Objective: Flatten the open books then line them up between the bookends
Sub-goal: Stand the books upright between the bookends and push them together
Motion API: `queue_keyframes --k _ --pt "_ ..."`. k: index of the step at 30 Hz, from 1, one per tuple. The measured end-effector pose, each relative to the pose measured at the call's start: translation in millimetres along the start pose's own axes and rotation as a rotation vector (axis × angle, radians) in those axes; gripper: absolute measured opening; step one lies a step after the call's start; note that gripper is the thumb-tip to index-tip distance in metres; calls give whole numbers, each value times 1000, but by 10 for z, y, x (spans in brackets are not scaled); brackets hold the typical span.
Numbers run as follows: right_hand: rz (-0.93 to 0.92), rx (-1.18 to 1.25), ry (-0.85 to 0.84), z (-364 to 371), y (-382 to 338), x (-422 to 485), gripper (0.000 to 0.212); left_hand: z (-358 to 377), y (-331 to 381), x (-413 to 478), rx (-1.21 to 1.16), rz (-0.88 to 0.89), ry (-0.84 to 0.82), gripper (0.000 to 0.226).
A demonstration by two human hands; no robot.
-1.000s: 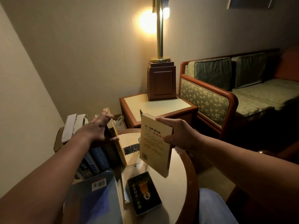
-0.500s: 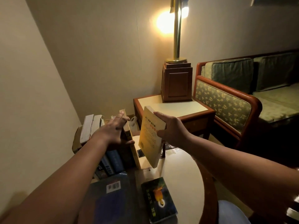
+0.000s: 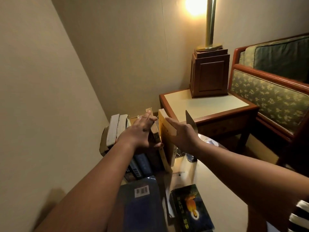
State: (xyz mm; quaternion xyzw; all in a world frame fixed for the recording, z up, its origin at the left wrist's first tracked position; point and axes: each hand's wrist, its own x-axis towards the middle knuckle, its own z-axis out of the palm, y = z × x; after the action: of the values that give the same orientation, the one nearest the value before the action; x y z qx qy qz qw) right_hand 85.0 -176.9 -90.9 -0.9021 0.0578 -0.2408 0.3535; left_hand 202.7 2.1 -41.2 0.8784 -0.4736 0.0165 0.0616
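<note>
Your right hand [image 3: 182,134] has its fingers straight, merely pressing the yellow book [image 3: 164,124] upright against the row of books [image 3: 115,129] on the counter [image 3: 209,181], while your left hand [image 3: 138,131] braces the leaners with spread fingers, so easing off either could topple them toward the bookend [image 3: 189,121].

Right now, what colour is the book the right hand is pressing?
Yellow; the book shows best in the head view.
</note>
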Motion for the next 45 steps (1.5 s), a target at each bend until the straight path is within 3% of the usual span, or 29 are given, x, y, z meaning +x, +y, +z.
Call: queue_keyframes --k 6,10,13,21,27,31,35,40,45 --pt "27 105 -85 90 2 -68 60 0 12 3 3 10 20 101" --pt "226 525 -168 105 -5 -156 46 -1 19 -11 0 14 27 100" --pt "235 669 -137 177 44 -273 38 -6 30 -11 11 9 35 99" --pt "256 774 -120 336 141 -189 51 -14 26 -2 -7 2 26 99" --pt "294 807 -248 565 247 -157 61 0 8 2 -9 44 51 99" --pt "342 930 -239 680 168 -167 68 -15 -1 21 -31 66 50 97" --pt "377 867 -254 698 184 -133 84 -99 0 113 -149 31 116 90" --pt "363 822 -259 688 312 -102 65 -55 198 287 -109 198 66 73" --pt "368 818 -334 584 349 -71 76 15 184 310 -77 164 59 51"
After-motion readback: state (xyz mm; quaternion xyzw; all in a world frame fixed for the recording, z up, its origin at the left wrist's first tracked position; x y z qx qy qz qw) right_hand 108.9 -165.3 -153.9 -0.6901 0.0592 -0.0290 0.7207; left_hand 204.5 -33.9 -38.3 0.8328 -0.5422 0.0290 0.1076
